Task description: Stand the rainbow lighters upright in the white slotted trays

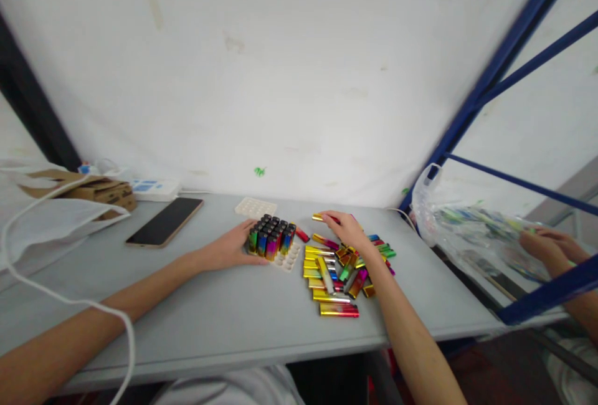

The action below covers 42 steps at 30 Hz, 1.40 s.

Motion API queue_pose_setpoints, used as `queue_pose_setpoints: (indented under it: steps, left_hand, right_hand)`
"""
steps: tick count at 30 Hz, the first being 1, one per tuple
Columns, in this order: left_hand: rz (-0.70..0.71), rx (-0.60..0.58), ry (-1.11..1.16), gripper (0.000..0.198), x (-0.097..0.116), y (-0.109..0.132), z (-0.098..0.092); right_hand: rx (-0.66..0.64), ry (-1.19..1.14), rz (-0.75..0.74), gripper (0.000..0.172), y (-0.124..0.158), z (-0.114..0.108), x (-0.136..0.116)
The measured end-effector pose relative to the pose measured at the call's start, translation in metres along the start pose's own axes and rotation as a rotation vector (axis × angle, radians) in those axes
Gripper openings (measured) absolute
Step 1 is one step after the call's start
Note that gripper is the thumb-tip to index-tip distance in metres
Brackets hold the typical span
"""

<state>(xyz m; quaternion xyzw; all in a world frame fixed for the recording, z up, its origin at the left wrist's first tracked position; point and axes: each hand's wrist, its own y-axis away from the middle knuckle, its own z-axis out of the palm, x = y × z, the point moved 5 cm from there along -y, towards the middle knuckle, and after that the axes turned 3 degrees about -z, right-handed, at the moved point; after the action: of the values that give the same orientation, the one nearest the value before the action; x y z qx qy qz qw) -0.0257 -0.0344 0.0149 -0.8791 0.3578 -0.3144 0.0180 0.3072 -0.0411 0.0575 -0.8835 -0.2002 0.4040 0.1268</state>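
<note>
Several metallic coloured lighters [271, 244] with black tops stand upright, packed together in a white tray with round holes [286, 260]. My left hand [233, 245] curves around the left side of this block, thumb in front and fingers behind. Bare holes show at the tray's right front. Over the back of a loose heap, my right hand [346, 228] pinches a lighter [317, 217] whose gold end sticks out to the left. Below that hand lies the heap of gold, red, green and purple lighters [331, 310], partly hidden by my right forearm.
A second holed tray [250, 207] lies behind the block. Farther left are a phone [166, 223], a cardboard box [105, 193], a plastic bag [56, 224] and a white cable [70, 301]. A blue metal frame [467, 112] stands at right; beyond it, another person's hands [554, 246] work near a clear bag [481, 230].
</note>
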Motion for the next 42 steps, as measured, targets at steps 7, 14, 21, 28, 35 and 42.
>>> queue_pose_setpoints:
  steps: [7, 14, 21, 28, 35, 42]
  left_hand:
    - [-0.009, 0.037, -0.016, 0.093, 0.007, 0.001, -0.004]
    - [-0.013, 0.051, -0.019, 0.087, 0.009, 0.001, -0.006]
    - [-0.016, 0.085, 0.045, 0.086, 0.013, -0.001, -0.007]
    - [0.003, 0.066, 0.037, 0.085, 0.014, 0.0, -0.008]
    - [0.048, 0.056, -0.015, 0.082, 0.012, 0.0, -0.008]
    - [0.002, 0.054, 0.009, 0.089, 0.005, -0.002, -0.007]
  right_hand:
    - [0.153, -0.272, 0.082, 0.067, -0.007, 0.008, -0.007]
    - [0.044, -0.622, 0.096, 0.062, -0.003, 0.03, -0.02]
    - [-0.029, -0.795, 0.328, 0.073, -0.003, 0.048, -0.02]
    - [0.113, -0.728, 0.431, 0.057, -0.001, 0.052, -0.02]
    - [0.108, -0.656, 0.363, 0.057, -0.003, 0.052, -0.021]
    - [0.08, -0.568, 0.292, 0.06, -0.004, 0.051, -0.019]
